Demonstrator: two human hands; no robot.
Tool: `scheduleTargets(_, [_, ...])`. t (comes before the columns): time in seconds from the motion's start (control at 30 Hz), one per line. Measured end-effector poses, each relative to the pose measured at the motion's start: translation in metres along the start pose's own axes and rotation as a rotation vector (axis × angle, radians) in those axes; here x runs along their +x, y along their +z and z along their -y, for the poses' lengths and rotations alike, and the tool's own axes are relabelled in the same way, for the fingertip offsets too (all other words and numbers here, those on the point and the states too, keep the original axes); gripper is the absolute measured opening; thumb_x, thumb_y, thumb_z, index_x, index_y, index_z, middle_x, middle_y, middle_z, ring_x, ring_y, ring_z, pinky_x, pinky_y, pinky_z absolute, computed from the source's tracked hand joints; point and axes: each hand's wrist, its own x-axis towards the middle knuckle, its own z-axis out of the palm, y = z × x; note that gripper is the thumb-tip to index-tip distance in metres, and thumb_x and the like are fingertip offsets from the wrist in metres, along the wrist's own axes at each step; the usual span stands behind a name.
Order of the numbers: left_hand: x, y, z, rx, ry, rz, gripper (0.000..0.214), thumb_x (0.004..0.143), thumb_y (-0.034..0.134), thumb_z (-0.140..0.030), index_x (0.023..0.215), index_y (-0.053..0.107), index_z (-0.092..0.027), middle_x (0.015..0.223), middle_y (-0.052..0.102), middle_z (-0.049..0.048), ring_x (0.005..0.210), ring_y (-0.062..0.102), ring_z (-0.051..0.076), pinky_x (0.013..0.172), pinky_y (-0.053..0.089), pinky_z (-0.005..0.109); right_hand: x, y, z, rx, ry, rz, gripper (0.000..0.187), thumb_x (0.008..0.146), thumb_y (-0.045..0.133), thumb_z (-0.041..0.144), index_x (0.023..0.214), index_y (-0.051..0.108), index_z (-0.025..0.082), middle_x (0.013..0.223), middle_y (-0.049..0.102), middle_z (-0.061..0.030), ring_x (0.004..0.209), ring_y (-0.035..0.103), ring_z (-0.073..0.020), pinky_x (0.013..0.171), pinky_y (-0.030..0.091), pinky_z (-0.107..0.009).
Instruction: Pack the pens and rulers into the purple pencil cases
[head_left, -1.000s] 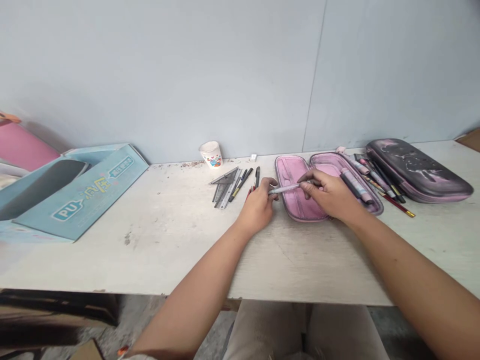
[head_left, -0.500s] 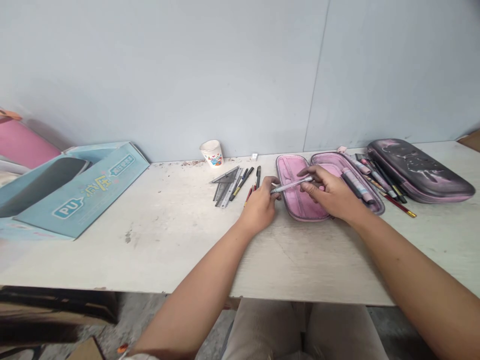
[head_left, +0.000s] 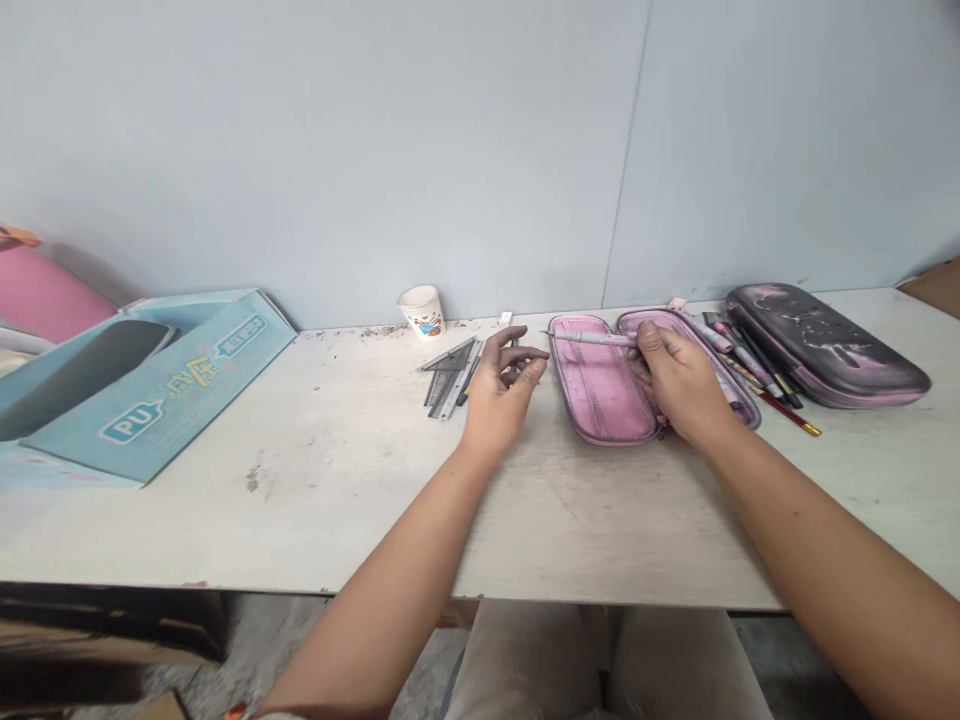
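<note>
Whereas half a second ago both hands gripped the grey pen low over the open pink pencil case, the left hand has now let go. It hovers with its fingers loosely spread and holds nothing. The right hand alone keeps the pen, pinching its right end between thumb and fingertips. It has carried the pen away from the body, so the pen now lies level across the far end of the case, its tip pointing toward the left hand's fingertips. The right palm rests over the case's right half.

There is one pen in hand. There are two pencil cases: the pink one under the right hand, and a dark closed case well to that hand's right. One heap of loose pens and pencils lies between the right hand and the dark case, too crowded to count. One bundle of rulers and set squares lies just left of the left hand, with a few dark pens partly hidden under its fingers. One paper cup stands beyond that hand, to its left. One small white eraser sits just past its fingertips. One pale blue box lies far to its left on the table.
</note>
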Motion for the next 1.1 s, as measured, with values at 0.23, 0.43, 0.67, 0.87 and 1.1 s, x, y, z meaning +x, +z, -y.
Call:
scheduleTargets(0.23, [-0.007, 0.017, -0.003, -0.262, -0.069, 0.197, 0.029, 0.081, 0.054, -0.04, 0.097, 0.06, -0.017, 0.078, 0.06, 0.0019, 0.069, 0.052, 0.01, 0.067, 0.043, 0.024, -0.009, 0.016, 0.008, -0.096, -0.013, 0.192, 0.036, 0.083, 0.04, 0.055, 0.071, 0.044, 0.021, 0.058, 0.041, 0.004, 0.053, 0.039, -0.0098, 0.049, 0.032, -0.024])
scheduleTargets(0.43, [-0.006, 0.013, -0.008, 0.162, -0.047, 0.084, 0.027, 0.086, 0.042, -0.037, 0.067, 0.044, -0.018, 0.063, 0.044, -0.0027, 0.062, 0.046, 0.01, 0.063, 0.039, 0.024, -0.001, 0.007, 0.005, 0.172, 0.038, 0.159, 0.027, 0.07, 0.057, 0.028, 0.083, 0.033, 0.024, 0.078, 0.044, 0.0044, 0.069, 0.051, -0.0101, 0.062, 0.044, -0.026])
scheduleTargets(0.67, [-0.014, 0.02, -0.01, 0.684, 0.26, 0.356, 0.019, 0.082, 0.048, -0.028, 0.066, 0.046, -0.019, 0.073, 0.047, 0.0015, 0.076, 0.046, 0.016, 0.068, 0.036, 0.028, 0.007, 0.003, 0.012, 0.441, -0.129, -0.018, 0.023, 0.08, 0.051, 0.036, 0.09, 0.032, 0.027, 0.101, 0.055, -0.0014, 0.102, 0.058, -0.0165, 0.085, 0.049, -0.04])
scheduleTargets(0.87, [-0.014, 0.021, -0.005, 0.726, 0.291, 0.366, 0.018, 0.083, 0.048, -0.029, 0.069, 0.048, -0.019, 0.076, 0.048, 0.0022, 0.077, 0.046, 0.016, 0.068, 0.036, 0.028, 0.005, 0.004, 0.009, 0.465, -0.095, 0.071, 0.026, 0.08, 0.055, 0.039, 0.096, 0.038, 0.027, 0.103, 0.06, -0.0035, 0.103, 0.059, -0.0185, 0.086, 0.049, -0.042])
scheduleTargets(1.1, [-0.016, 0.019, -0.024, 0.381, 0.047, 0.492, 0.031, 0.088, 0.038, -0.035, 0.063, 0.044, -0.018, 0.064, 0.045, -0.0007, 0.065, 0.044, 0.013, 0.063, 0.037, 0.026, -0.001, 0.0, 0.011, 0.521, 0.095, 0.455, 0.03, 0.079, 0.054, 0.047, 0.094, 0.05, 0.022, 0.091, 0.067, -0.0074, 0.095, 0.062, -0.0214, 0.079, 0.05, -0.039])
